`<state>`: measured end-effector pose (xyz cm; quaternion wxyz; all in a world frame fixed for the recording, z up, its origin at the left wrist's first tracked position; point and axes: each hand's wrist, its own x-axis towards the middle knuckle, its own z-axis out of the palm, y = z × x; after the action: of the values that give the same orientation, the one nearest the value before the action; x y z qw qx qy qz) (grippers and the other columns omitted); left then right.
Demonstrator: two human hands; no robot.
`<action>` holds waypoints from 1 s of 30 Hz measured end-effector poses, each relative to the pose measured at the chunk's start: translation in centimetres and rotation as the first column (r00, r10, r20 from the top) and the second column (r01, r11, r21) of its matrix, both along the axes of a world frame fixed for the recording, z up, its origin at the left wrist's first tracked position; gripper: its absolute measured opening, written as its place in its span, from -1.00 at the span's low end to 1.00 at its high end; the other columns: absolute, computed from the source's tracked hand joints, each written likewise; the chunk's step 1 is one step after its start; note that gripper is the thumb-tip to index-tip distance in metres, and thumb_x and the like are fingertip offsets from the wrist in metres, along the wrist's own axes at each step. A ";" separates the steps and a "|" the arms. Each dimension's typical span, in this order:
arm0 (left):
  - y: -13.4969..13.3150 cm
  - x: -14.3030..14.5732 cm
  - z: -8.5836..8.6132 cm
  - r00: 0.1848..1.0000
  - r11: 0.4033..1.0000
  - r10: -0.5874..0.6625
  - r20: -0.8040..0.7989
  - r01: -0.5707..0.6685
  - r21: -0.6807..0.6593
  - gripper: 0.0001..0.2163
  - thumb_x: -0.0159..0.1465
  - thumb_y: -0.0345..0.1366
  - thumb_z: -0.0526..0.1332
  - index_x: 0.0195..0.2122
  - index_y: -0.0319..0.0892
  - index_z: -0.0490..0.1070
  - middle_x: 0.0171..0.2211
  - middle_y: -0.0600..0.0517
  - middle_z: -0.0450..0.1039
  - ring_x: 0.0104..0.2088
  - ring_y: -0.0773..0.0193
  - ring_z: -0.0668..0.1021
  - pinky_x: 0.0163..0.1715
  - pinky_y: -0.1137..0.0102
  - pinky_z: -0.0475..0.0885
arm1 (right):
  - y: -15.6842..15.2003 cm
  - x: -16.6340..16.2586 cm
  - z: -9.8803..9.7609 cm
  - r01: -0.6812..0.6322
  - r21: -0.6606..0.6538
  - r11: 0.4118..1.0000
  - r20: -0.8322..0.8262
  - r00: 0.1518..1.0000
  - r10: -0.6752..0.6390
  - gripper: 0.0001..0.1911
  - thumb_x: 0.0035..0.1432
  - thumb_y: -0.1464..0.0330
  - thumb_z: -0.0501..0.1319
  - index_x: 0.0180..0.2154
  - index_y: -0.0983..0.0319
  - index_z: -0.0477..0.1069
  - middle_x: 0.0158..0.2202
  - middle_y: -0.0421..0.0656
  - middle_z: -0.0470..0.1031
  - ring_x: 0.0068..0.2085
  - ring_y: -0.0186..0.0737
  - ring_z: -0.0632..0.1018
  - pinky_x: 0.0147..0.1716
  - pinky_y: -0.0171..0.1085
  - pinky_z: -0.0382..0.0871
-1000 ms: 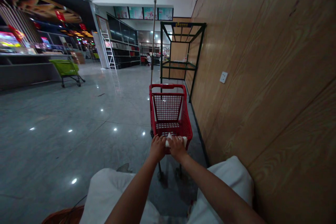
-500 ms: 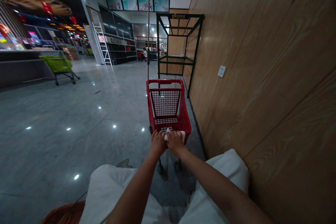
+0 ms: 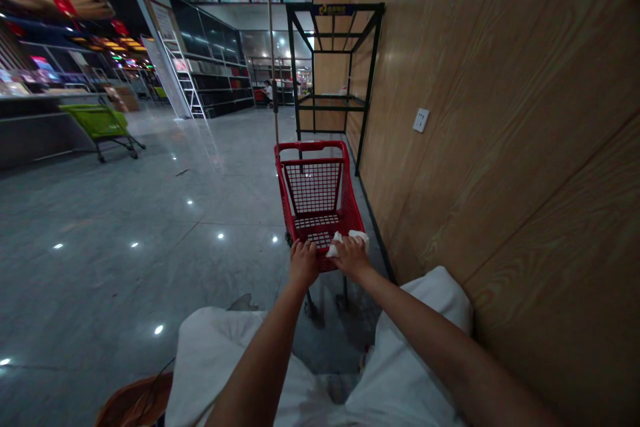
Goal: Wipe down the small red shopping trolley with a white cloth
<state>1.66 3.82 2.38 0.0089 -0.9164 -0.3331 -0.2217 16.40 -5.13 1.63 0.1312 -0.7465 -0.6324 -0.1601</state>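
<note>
A red plastic shopping cart [image 3: 315, 188] with grid walls stands between my knees, its near rim toward me. My left hand [image 3: 303, 263] grips the near rim at its left end, fingers curled over the edge. At the right end of that rim, my right hand [image 3: 352, 257] is closed on a white cloth [image 3: 359, 237], which lies against the rim and sticks out past the fingers. A thin upright pole [image 3: 273, 47] rises at the cart's far left corner.
A wood-panelled wall [image 3: 450, 180] with a socket [image 3: 421, 120] runs close along my right. Beyond the cart stands a dark metal frame rack [image 3: 327, 107]. A green cart [image 3: 97, 121], a ladder [image 3: 193, 90] and shelving [image 3: 220, 73] are farther left. An orange-brown basket [image 3: 133, 400] sits at lower left.
My right hand has slid rightward along the rim with the white cloth, away from my left hand. The left hand stays on the rim. The camera view has shifted slightly.
</note>
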 end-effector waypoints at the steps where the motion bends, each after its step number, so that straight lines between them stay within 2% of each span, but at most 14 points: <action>1: -0.1 0.1 0.0 1.000 1.000 0.006 0.003 -0.006 0.000 -0.82 0.11 -0.40 0.16 -0.23 -0.15 0.37 -0.19 -0.07 0.45 -0.11 0.11 0.43 0.20 0.18 0.12 | 0.6 -1.2 -0.2 0.006 0.008 1.000 -0.020 1.000 -0.006 -0.57 0.19 0.18 0.15 0.07 0.19 0.32 0.00 0.03 0.39 -0.01 0.01 0.34 0.07 0.01 -0.03; 4: 0.1 -0.3 0.2 1.000 1.000 0.002 -0.005 -0.002 0.001 -0.81 0.11 -0.38 0.17 -0.22 -0.15 0.37 -0.19 -0.07 0.45 -0.12 0.12 0.44 0.20 0.18 0.13 | 2.2 -4.1 -0.3 0.015 0.018 1.000 -0.057 0.998 -0.014 -0.59 0.21 0.23 0.13 0.06 0.21 0.32 0.00 0.04 0.40 0.00 0.01 0.34 0.08 0.02 -0.04; 6: 0.5 -0.9 0.4 0.999 1.000 -0.027 -0.025 0.027 0.002 -0.79 0.11 -0.39 0.17 -0.20 -0.14 0.37 -0.19 -0.06 0.45 -0.12 0.13 0.44 0.20 0.18 0.14 | 2.5 -4.4 -0.2 -0.003 0.003 1.000 -0.048 0.999 0.003 -0.62 0.22 0.31 0.10 0.07 0.20 0.32 0.00 0.02 0.41 -0.03 -0.03 0.36 0.06 0.00 -0.02; 10: 1.1 -1.8 0.6 0.994 0.997 -0.077 -0.081 0.077 0.000 -0.78 0.11 -0.44 0.14 -0.20 -0.11 0.36 -0.21 -0.02 0.44 -0.13 0.15 0.44 0.19 0.22 0.15 | 0.7 -0.8 0.4 -0.107 -0.042 0.993 0.003 0.994 0.107 -0.59 0.20 0.45 0.07 0.09 0.15 0.32 -0.06 -0.04 0.45 -0.08 -0.11 0.38 0.02 -0.09 0.03; 13: 0.9 -1.6 0.5 0.996 0.999 -0.051 -0.072 0.051 0.005 -0.76 0.11 -0.48 0.10 -0.20 -0.12 0.36 -0.20 -0.02 0.44 -0.11 0.15 0.43 0.22 0.21 0.11 | -0.9 2.1 0.7 -0.102 -0.051 0.993 0.013 0.995 0.103 -0.58 0.17 0.46 0.10 0.07 0.15 0.35 -0.07 -0.05 0.45 -0.07 -0.10 0.38 0.02 -0.10 0.03; 15: 0.5 -1.0 0.3 0.998 1.000 -0.027 -0.050 0.027 -0.003 -0.77 0.11 -0.47 0.10 -0.20 -0.14 0.36 -0.18 -0.05 0.44 -0.10 0.13 0.43 0.22 0.19 0.10 | -1.2 2.5 0.7 -0.069 -0.055 0.996 0.008 0.998 0.070 -0.60 0.17 0.42 0.12 0.06 0.15 0.35 -0.04 -0.03 0.43 -0.04 -0.07 0.36 0.04 -0.08 0.01; 19: -0.4 0.0 0.1 1.000 1.000 0.015 -0.018 -0.015 -0.018 -0.79 0.12 -0.40 0.14 -0.20 -0.14 0.37 -0.17 -0.07 0.44 -0.08 0.10 0.43 0.21 0.16 0.11 | 0.3 -0.6 0.4 -0.008 -0.052 0.999 -0.039 0.999 0.006 -0.61 0.20 0.29 0.13 0.07 0.17 0.33 -0.01 0.00 0.40 -0.01 -0.01 0.34 0.05 -0.01 -0.01; 23: -0.2 -0.3 0.2 0.999 1.000 -0.008 -0.034 0.007 -0.020 -0.78 0.13 -0.34 0.17 -0.17 -0.13 0.37 -0.19 -0.06 0.44 -0.11 0.10 0.43 0.21 0.16 0.11 | 1.8 -3.4 -0.1 -0.017 -0.030 0.999 -0.061 0.998 0.015 -0.58 0.22 0.31 0.09 0.11 0.19 0.31 0.02 0.02 0.39 -0.01 0.00 0.34 0.05 0.00 -0.01; 27: 0.7 -1.5 0.2 0.994 0.997 -0.079 -0.068 0.079 -0.006 -0.78 0.15 -0.42 0.12 -0.17 -0.11 0.36 -0.18 -0.02 0.43 -0.10 0.15 0.42 0.21 0.21 0.11 | 0.7 -0.9 0.1 -0.160 -0.062 0.985 -0.002 0.987 0.160 -0.54 0.20 0.42 0.08 0.14 0.13 0.28 0.04 -0.02 0.40 -0.04 -0.06 0.36 0.02 -0.06 0.04; 30: 0.7 -1.7 0.1 0.994 0.997 -0.078 -0.072 0.077 -0.010 -0.75 0.12 -0.46 0.11 -0.18 -0.11 0.36 -0.18 -0.03 0.43 -0.09 0.14 0.41 0.21 0.21 0.10 | -1.0 2.3 0.6 -0.192 -0.092 0.977 0.021 0.981 0.195 -0.54 0.16 0.43 0.12 0.11 0.13 0.32 -0.03 -0.04 0.43 -0.07 -0.09 0.37 -0.01 -0.11 0.05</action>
<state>-0.09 4.56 2.47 0.0091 -0.9361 -0.2977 -0.1871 18.65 -6.09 2.25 0.1032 -0.6840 -0.7105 -0.1292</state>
